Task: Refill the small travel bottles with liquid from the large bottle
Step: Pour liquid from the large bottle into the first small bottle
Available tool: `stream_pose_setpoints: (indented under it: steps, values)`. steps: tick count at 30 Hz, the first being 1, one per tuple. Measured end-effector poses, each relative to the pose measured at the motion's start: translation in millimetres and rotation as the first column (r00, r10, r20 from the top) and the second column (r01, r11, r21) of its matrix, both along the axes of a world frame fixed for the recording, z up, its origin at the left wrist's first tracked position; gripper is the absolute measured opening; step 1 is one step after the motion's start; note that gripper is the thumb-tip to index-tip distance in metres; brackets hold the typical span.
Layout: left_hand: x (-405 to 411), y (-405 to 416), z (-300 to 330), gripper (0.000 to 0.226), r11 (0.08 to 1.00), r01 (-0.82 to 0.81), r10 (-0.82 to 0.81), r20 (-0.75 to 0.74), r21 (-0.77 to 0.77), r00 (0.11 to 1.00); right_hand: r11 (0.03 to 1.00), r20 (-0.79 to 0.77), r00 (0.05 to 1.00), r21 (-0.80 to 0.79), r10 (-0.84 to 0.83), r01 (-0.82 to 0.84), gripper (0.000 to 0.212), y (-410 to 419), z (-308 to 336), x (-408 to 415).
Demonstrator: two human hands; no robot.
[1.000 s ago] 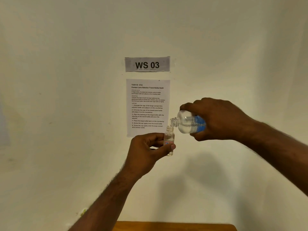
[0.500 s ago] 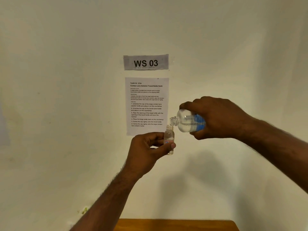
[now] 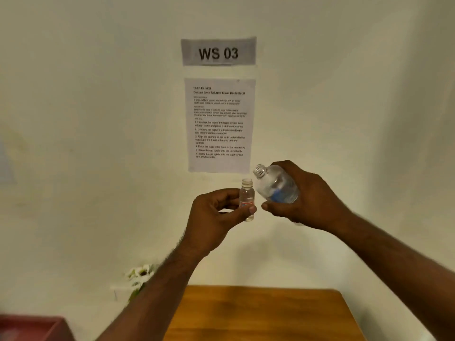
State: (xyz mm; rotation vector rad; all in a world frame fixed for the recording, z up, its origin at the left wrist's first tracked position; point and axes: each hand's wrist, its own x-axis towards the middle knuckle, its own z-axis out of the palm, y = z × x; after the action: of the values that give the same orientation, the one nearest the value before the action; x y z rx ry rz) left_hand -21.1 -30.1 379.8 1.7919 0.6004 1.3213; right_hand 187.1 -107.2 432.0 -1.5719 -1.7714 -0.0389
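At frame centre the left hand (image 3: 216, 215) pinches the small travel bottle (image 3: 246, 200) upright, uncapped; just right, the right hand (image 3: 307, 198) grips the large bottle (image 3: 275, 187), now tipped back, mouth lifted off the small one; the tabletop (image 3: 266, 313) shows more below.

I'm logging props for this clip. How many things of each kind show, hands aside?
Bottles: 2, the small travel bottle and the large bottle
Paper sheets on the wall: 2, the WS 03 sign and the instruction sheet
Wooden table: 1
Red box: 1
Flowers: 1 bunch
Total: 7
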Motion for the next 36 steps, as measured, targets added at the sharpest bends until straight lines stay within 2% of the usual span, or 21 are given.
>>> stream_pose_setpoints:
  steps: [3, 7, 13, 16, 19, 25, 29, 33, 36]
  values:
    - [-7, -3, -30, 0.029, 0.999, -0.018, 0.017, -0.031, -0.038, 0.999, 0.999, -0.182, 0.982, 0.037, 0.039, -0.033, 0.067, 3, -42, -4]
    - [-20, -9, -96, 0.030, 0.986, -0.038, 0.025, -0.083, -0.162, 0.996, 0.996, -0.411, 0.911, -0.052, 0.043, -0.071, 0.065, 6, -109, -13]
    - [-41, -22, -213, 0.034, 0.905, -0.087, 0.003, -0.198, -0.417, 0.980, 0.974, -0.562, 0.826, -0.207, -0.046, -0.087, 0.070, 7, -212, -23]
    - [-49, -23, -272, 0.038, 0.861, -0.164, 0.011, -0.305, -0.481, 0.952, 0.952, -0.567, 0.817, -0.296, -0.104, -0.084, 0.075, 3, -255, -25]
    - [-55, -29, -319, 0.038, 0.841, -0.250, 0.022, -0.431, -0.480, 0.902, 0.928, -0.570, 0.804, -0.367, -0.168, -0.066, 0.075, -5, -290, -26]
    - [-65, -42, -404, 0.034, 0.803, -0.297, -0.094, -0.602, -0.516, 0.793, 0.871, -0.557, 0.775, -0.492, -0.300, -0.016, 0.072, -28, -341, -29]
    - [-68, -50, -428, 0.029, 0.790, -0.303, -0.137, -0.636, -0.533, 0.760, 0.849, -0.550, 0.752, -0.528, -0.363, 0.024, 0.073, -43, -359, -26]
    - [-71, -52, -444, 0.038, 0.816, -0.303, -0.145, -0.681, -0.492, 0.718, 0.841, -0.540, 0.748, -0.540, -0.387, 0.045, 0.073, -54, -367, -22]
    - [-70, -54, -448, 0.038, 0.827, -0.307, -0.123, -0.684, -0.472, 0.719, 0.839, -0.529, 0.757, -0.541, -0.384, 0.047, 0.073, -60, -370, -19]
